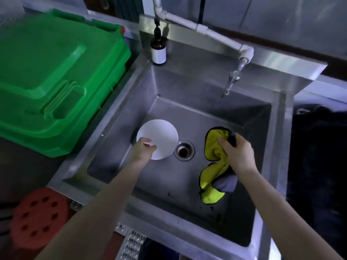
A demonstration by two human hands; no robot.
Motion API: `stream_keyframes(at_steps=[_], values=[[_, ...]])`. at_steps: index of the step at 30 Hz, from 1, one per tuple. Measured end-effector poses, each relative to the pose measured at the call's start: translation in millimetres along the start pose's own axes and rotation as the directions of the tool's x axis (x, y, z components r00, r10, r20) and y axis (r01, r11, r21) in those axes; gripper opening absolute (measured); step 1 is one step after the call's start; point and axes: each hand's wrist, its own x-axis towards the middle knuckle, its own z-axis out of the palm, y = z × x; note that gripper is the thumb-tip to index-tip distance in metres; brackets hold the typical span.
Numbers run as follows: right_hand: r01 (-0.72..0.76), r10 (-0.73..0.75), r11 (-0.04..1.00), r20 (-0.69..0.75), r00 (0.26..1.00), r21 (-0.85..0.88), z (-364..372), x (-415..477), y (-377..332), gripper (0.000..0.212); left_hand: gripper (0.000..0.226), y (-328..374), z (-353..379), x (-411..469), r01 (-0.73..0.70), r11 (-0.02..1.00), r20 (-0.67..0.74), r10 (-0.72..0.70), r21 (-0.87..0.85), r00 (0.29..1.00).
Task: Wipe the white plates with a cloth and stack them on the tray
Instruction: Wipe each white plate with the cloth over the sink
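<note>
A round white plate lies in the steel sink, left of the drain. My left hand reaches down onto the plate's near edge with its fingers curled over the rim. My right hand is to the right of the drain and grips a yellow and grey cloth, which hangs down into the basin below the hand. No tray shows in this view.
A green plastic bin lid fills the space left of the sink. A brown pump bottle stands on the sink's back left corner. The tap hangs over the basin's back right. A red perforated stool sits at lower left.
</note>
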Motion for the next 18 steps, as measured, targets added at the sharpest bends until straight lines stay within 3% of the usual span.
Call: stream_keyframes(at_steps=[5, 10, 13, 18], values=[[-0.054, 0.058, 0.993, 0.037, 0.998, -0.104, 28.0, 37.3, -0.3, 0.031, 0.050, -25.3, -1.0, 63.4, 0.056, 0.992, 0.010, -0.057, 0.110, 0.998], [-0.124, 0.130, 0.981, 0.035, 0.991, -0.150, 58.4, 69.6, -2.5, 0.025, 0.075, -38.3, 3.4, 113.2, 0.052, 0.937, 0.038, -0.069, 0.345, 0.997], [-0.164, 0.171, 0.973, 0.030, 0.985, -0.165, 77.2, 85.4, -3.1, 0.027, 0.085, -40.4, 10.4, 136.9, 0.080, 0.924, 0.055, -0.108, 0.373, 0.993], [-0.190, 0.198, 0.965, 0.028, 0.980, -0.180, 100.8, 103.5, -3.4, 0.023, 0.079, -46.9, 15.9, 162.7, 0.147, 0.920, 0.012, -0.162, 0.364, 0.987]])
